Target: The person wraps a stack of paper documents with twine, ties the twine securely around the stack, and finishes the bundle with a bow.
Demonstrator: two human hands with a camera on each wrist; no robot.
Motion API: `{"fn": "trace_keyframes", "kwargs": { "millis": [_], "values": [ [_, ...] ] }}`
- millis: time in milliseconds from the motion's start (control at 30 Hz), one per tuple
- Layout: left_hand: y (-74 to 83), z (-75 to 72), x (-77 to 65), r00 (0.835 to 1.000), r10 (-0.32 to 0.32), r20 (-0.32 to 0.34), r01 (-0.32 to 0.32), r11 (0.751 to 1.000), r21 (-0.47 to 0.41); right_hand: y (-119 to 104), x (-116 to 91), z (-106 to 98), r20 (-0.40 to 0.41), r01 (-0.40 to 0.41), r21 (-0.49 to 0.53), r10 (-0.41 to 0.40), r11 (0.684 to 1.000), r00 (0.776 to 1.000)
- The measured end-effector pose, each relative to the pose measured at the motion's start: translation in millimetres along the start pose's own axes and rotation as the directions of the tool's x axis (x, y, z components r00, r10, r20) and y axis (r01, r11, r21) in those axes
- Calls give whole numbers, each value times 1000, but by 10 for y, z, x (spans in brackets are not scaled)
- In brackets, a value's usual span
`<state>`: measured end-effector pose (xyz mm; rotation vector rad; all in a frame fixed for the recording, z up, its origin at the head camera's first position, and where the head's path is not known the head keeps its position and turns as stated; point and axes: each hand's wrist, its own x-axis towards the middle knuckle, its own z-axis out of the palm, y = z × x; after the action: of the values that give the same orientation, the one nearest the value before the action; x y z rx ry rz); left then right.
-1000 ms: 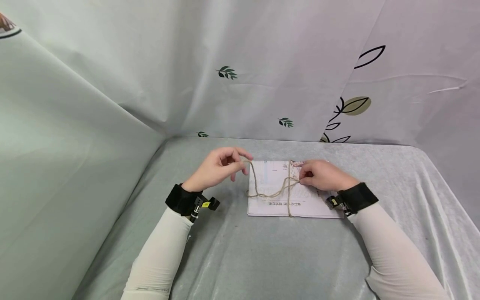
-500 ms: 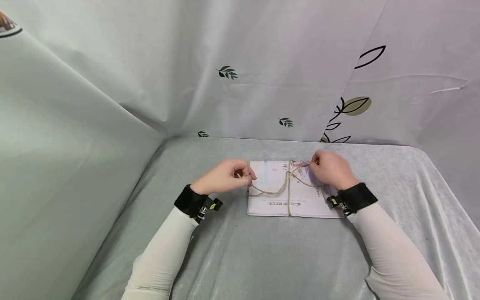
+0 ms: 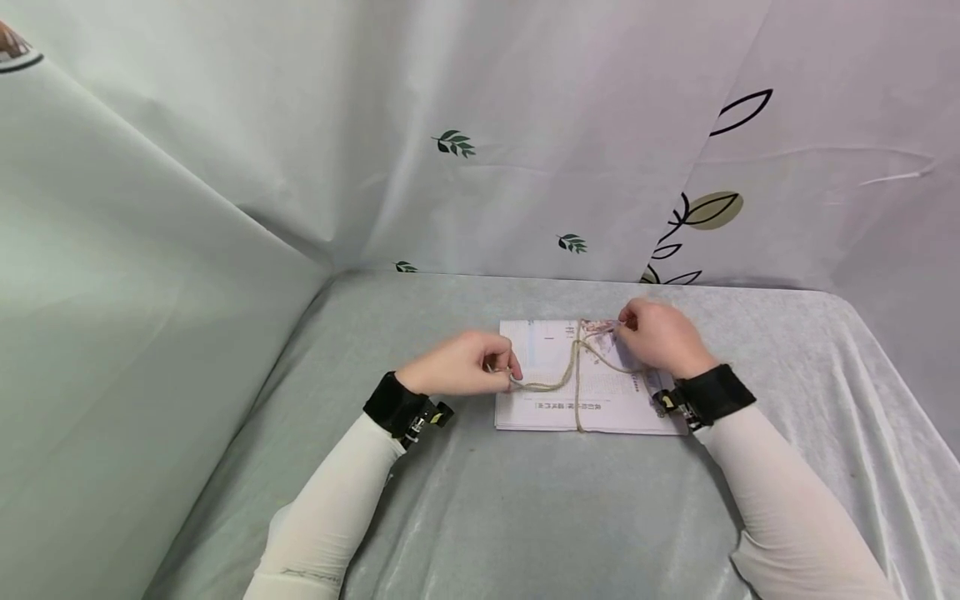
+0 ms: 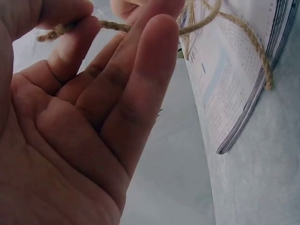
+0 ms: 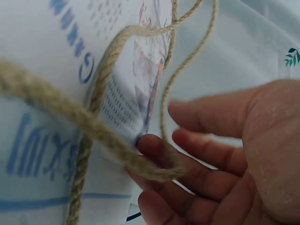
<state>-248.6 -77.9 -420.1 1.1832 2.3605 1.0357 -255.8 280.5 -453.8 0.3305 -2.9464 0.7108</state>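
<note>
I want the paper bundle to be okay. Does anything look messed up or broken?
No, nothing stands out. The stack of papers lies flat and looks neat, with no tear or spill showing. The twine crosses it, and a slack part curves to the left hand, which pinches it.

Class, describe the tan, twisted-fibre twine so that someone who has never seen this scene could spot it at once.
Find the table covered in grey cloth, then the flat, whitish stack of printed paper on it. The tan, twisted-fibre twine wraps across that stack, with looser strands curving over it. Unlike the broad sheets beneath, it is thin and ropelike.
</note>
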Motion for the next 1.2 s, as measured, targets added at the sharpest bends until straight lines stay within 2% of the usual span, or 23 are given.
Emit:
{"fn": "trace_keyframes", "kwargs": {
  "millis": [133, 233, 300, 400, 467, 533, 600, 700, 800, 867, 1067, 1200],
  "values": [
    [5, 18, 7, 999, 10, 53, -11, 1000, 27, -16, 9, 23, 20, 74, -11, -74, 997, 997],
    [19, 33, 0, 991, 11, 132, -10, 1000, -12, -35, 6, 35, 9, 131, -20, -131, 991, 991],
    [32, 51, -7, 980, 4, 201, 11, 997, -74, -45, 8, 37, 8, 155, -19, -155, 988, 988],
    [53, 83, -11, 954, -16, 301, 67, 985, -158, -66, 10, 30, 19, 185, -13, -184, 983, 983],
    [61, 111, -1, 944, -22, 330, 85, 981, -176, -85, 4, 21, 45, 199, 7, -199, 980, 979],
    [65, 148, 23, 951, -22, 309, 68, 988, -139, -112, -10, 12, 95, 213, 40, -216, 976, 972],
    [57, 197, 55, 966, -22, 259, 43, 996, -76, -147, -31, 7, 168, 220, 81, -231, 972, 958],
    [44, 272, 95, 983, -24, 184, 16, 999, 42, -201, -61, 20, 282, 245, 131, -273, 961, 920],
    [35, 332, 126, 988, -20, 154, 3, 994, 110, -259, -84, 49, 341, 273, 160, -313, 949, 887],
    [27, 359, 143, 990, -14, 142, -6, 990, 140, -296, -99, 77, 351, 292, 159, -331, 943, 876],
    [-23, 415, 179, 994, 4, 108, -31, 968, 251, -397, -145, 198, 380, 297, 129, -324, 946, 866],
    [-41, 442, 199, 997, 10, 77, -35, 942, 333, -441, -161, 254, 374, 286, 114, -308, 951, 874]
  ]
}}
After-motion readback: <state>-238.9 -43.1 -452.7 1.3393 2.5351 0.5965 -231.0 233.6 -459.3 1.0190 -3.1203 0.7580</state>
